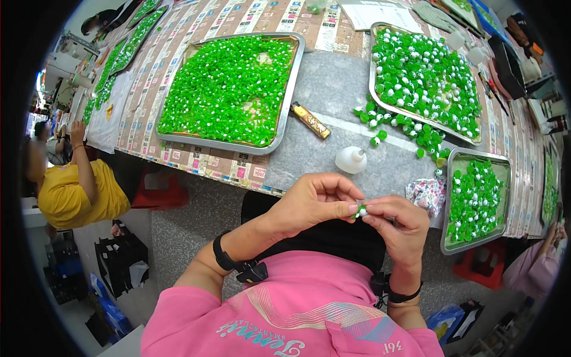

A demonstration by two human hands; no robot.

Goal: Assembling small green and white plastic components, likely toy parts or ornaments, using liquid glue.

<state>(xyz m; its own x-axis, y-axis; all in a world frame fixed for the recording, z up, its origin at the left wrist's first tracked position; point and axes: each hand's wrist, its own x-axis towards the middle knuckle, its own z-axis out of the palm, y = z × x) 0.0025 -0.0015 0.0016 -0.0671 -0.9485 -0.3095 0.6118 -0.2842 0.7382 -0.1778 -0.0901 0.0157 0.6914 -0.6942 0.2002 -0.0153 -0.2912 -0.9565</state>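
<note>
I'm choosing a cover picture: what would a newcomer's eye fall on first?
Likely the large metal tray, upper left, covered in vivid green and white pieces, with a second tray at upper right and a smaller tray below that. Next, the left hand and right hand pinching a small green-and-white piece near the centre, above a pink shirt.

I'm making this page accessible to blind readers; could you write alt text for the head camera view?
A person's left hand and right hand pinch a small green-and-white piece beside a table. Three nearby metal trays hold many green and white pieces, with a white bottle between them on a grey sheet.
</note>
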